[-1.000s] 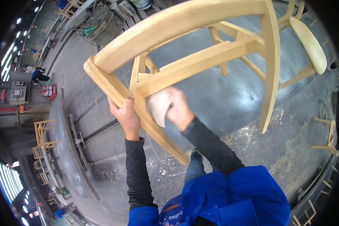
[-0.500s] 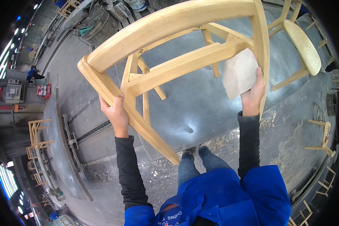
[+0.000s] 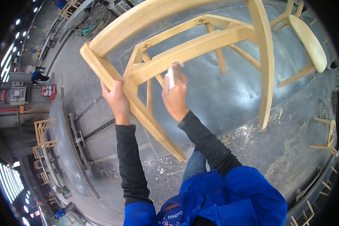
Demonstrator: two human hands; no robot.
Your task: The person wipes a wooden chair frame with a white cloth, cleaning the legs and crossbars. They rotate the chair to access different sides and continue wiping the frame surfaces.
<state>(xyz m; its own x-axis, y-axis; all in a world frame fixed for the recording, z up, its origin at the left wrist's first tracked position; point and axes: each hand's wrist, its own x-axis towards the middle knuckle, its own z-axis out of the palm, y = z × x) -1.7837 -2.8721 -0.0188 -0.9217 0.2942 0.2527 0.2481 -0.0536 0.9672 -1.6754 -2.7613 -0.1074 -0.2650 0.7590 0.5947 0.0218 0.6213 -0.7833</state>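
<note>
Above the dusty workshop floor (image 3: 252,143), my left hand (image 3: 118,100) grips the chair frame (image 3: 169,56)'s leg; my right hand (image 3: 175,94) pinches sandpaper (image 3: 171,77) beside its rail.

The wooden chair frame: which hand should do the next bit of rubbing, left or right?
Probably the right hand: it already presses the pale sanding pad against a rail of the wooden chair frame. The left hand is busy gripping the frame's leg, steadying it.
</note>
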